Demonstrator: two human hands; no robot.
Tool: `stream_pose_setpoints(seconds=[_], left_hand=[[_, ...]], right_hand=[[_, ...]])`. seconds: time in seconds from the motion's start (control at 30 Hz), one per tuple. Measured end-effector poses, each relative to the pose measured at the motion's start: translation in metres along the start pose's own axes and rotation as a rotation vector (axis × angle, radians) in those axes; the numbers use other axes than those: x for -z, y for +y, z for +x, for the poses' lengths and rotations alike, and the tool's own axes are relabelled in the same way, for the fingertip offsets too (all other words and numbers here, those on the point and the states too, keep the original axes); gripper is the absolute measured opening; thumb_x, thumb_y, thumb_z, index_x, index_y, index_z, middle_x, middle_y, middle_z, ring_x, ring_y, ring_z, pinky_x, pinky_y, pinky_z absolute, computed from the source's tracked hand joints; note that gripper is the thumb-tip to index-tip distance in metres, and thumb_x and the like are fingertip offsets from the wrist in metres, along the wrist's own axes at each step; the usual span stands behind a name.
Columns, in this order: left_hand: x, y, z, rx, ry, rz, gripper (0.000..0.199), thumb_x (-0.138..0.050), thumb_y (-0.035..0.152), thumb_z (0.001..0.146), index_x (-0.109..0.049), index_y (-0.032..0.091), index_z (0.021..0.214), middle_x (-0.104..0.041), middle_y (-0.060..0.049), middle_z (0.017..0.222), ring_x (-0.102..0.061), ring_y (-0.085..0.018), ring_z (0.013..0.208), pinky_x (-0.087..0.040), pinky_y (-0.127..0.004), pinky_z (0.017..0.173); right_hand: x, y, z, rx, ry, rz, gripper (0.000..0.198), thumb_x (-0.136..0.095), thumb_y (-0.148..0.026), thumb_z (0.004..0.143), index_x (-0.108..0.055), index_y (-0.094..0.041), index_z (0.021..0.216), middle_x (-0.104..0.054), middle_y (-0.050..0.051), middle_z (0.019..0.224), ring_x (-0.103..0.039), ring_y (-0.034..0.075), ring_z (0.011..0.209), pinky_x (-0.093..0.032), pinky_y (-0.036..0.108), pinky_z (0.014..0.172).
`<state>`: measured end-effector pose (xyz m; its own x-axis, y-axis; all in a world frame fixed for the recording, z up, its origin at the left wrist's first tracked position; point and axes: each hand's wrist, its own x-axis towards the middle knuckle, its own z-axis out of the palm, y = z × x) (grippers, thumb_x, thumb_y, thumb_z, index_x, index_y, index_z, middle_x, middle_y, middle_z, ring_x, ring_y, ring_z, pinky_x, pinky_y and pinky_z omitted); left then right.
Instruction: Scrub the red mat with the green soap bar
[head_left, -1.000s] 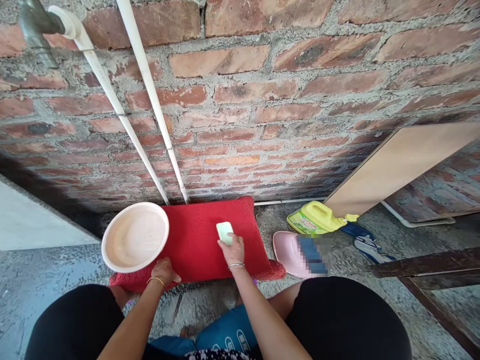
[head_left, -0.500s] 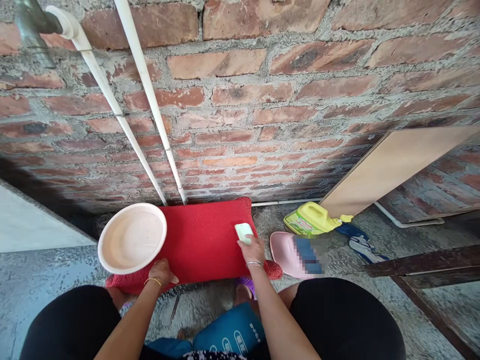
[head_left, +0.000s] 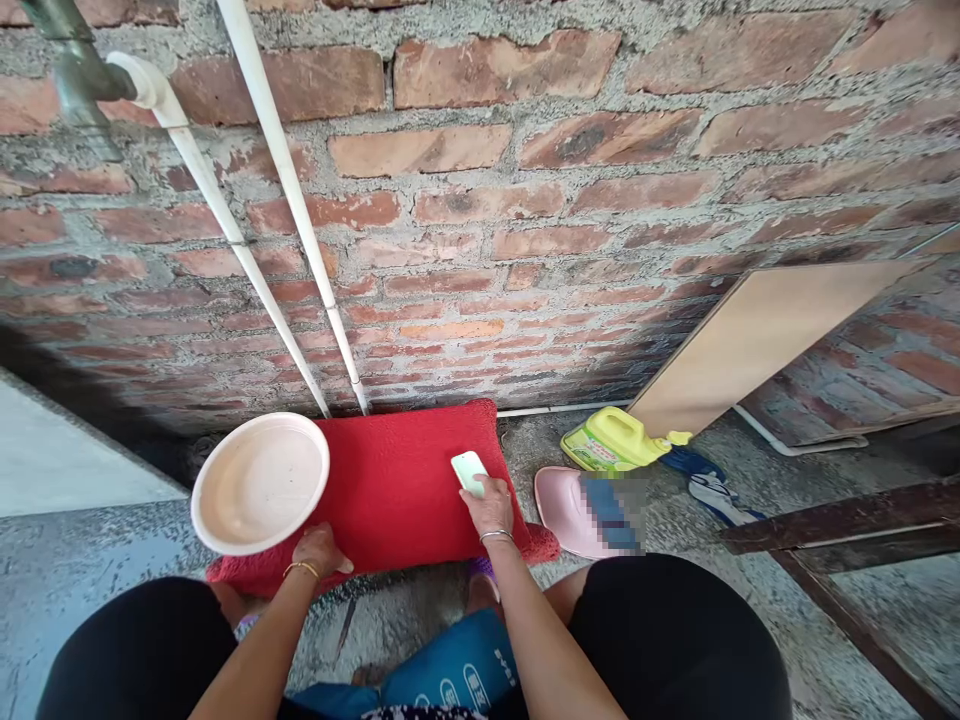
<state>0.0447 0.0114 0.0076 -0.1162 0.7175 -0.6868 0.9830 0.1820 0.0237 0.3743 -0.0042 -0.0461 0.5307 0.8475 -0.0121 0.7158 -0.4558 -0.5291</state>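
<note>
A red cloth point(head_left: 397, 490) is spread flat over a low support in front of my knees. My right hand point(head_left: 489, 508) grips a pale green bar of soap point(head_left: 468, 470) against the cloth's right part. At the cloth's front edge, my left hand point(head_left: 319, 552) is closed on the fabric, thumb pointing right. A pale pink basin point(head_left: 262, 480) stands on the left end of the cloth, just beyond that hand. What lies under the cloth is hidden.
On the floor to the right are a pink object point(head_left: 559, 510), partly pixelated, a yellow-green detergent jug point(head_left: 619, 440) and blue-and-white flip-flops point(head_left: 720, 490). A board point(head_left: 765, 340) leans on the brick wall. White pipes point(head_left: 300, 220) and a tap point(head_left: 86, 95) are at left.
My right hand has slid the soap leftward over the cloth. The left hand keeps its place at the front edge. The whole view has shifted slightly.
</note>
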Motion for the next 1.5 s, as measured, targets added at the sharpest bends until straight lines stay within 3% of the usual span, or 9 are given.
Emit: stream_pose_setpoints(seconds=[0.2, 0.3, 0.53, 0.63, 0.83, 0.93, 1.2, 1.33, 1.5], left_hand=[[-0.001, 0.0, 0.003, -0.002, -0.015, -0.005, 0.075, -0.079, 0.034, 0.045, -0.056, 0.014, 0.114, -0.059, -0.019, 0.127, -0.056, -0.029, 0.117, -0.046, -0.032, 0.092], [0.0, 0.0, 0.003, 0.0, -0.018, -0.006, 0.078, -0.08, 0.033, 0.044, -0.056, 0.01, 0.116, -0.058, -0.022, 0.127, -0.055, -0.031, 0.118, -0.046, -0.032, 0.093], [0.0, -0.001, 0.002, -0.006, -0.023, -0.012, 0.08, -0.079, 0.033, 0.046, -0.055, 0.009, 0.117, -0.057, -0.021, 0.128, -0.056, -0.029, 0.118, -0.046, -0.029, 0.092], [-0.002, 0.0, 0.002, 0.002, -0.004, -0.023, 0.081, -0.081, 0.034, 0.044, -0.056, 0.01, 0.117, -0.058, -0.021, 0.127, -0.057, -0.029, 0.117, -0.047, -0.03, 0.092], [-0.001, 0.001, 0.002, 0.021, -0.009, -0.033, 0.081, -0.083, 0.032, 0.044, -0.056, 0.012, 0.117, -0.059, -0.02, 0.126, -0.057, -0.028, 0.117, -0.047, -0.029, 0.092], [0.0, 0.0, 0.002, 0.028, -0.014, -0.038, 0.083, -0.084, 0.033, 0.044, -0.056, 0.01, 0.118, -0.059, -0.022, 0.126, -0.059, -0.029, 0.114, -0.048, -0.029, 0.091], [-0.001, -0.002, 0.007, 0.019, -0.023, -0.035, 0.081, -0.085, 0.03, 0.044, -0.056, 0.01, 0.118, -0.059, -0.023, 0.124, -0.059, -0.03, 0.114, -0.049, -0.031, 0.091], [0.0, 0.0, 0.008, 0.04, -0.036, -0.037, 0.083, -0.084, 0.031, 0.044, -0.056, 0.008, 0.119, -0.058, -0.025, 0.124, -0.06, -0.031, 0.112, -0.05, -0.032, 0.089], [0.003, 0.001, 0.007, 0.023, -0.056, -0.041, 0.081, -0.085, 0.029, 0.04, -0.06, 0.009, 0.115, -0.062, -0.024, 0.12, -0.061, -0.031, 0.11, -0.052, -0.032, 0.087]], right_hand=[[0.029, 0.029, 0.004, -0.478, 0.173, 0.054, 0.047, -0.06, -0.047, 0.073, -0.061, -0.016, 0.108, -0.057, 0.013, 0.098, -0.054, 0.029, 0.092, -0.044, 0.041, 0.077], [0.02, 0.01, -0.006, -0.33, 0.155, 0.117, 0.044, -0.061, -0.043, 0.073, -0.06, -0.016, 0.107, -0.056, 0.012, 0.1, -0.054, 0.027, 0.09, -0.043, 0.039, 0.08], [-0.028, -0.047, -0.055, 0.187, -0.14, 0.141, 0.029, -0.068, -0.03, 0.064, -0.067, -0.023, 0.092, -0.056, 0.004, 0.096, -0.054, 0.02, 0.088, -0.043, 0.031, 0.083], [-0.018, -0.029, -0.049, 0.133, -0.066, 0.11, 0.03, -0.068, -0.031, 0.062, -0.067, -0.022, 0.091, -0.057, 0.004, 0.093, -0.054, 0.021, 0.084, -0.042, 0.033, 0.081], [0.007, 0.013, -0.015, -0.277, 0.215, 0.116, 0.038, -0.065, -0.042, 0.064, -0.063, -0.017, 0.092, -0.057, 0.01, 0.086, -0.053, 0.028, 0.083, -0.042, 0.041, 0.075], [-0.007, -0.013, -0.019, -0.132, 0.17, 0.162, 0.038, -0.067, -0.043, 0.063, -0.062, -0.019, 0.093, -0.057, 0.008, 0.086, -0.052, 0.026, 0.083, -0.043, 0.04, 0.078], [-0.068, -0.153, -0.064, 0.483, -0.373, -0.002, 0.033, -0.071, -0.029, 0.064, -0.064, -0.027, 0.096, -0.057, 0.003, 0.1, -0.053, 0.02, 0.092, -0.04, 0.031, 0.083], [-0.074, -0.165, -0.053, 0.437, -0.423, -0.092, 0.037, -0.072, -0.032, 0.064, -0.064, -0.028, 0.1, -0.058, 0.003, 0.097, -0.054, 0.02, 0.09, -0.039, 0.03, 0.077], [-0.045, -0.112, -0.014, 0.208, -0.302, -0.136, 0.042, -0.07, -0.041, 0.065, -0.064, -0.027, 0.104, -0.058, 0.005, 0.096, -0.057, 0.02, 0.084, -0.04, 0.029, 0.073]])
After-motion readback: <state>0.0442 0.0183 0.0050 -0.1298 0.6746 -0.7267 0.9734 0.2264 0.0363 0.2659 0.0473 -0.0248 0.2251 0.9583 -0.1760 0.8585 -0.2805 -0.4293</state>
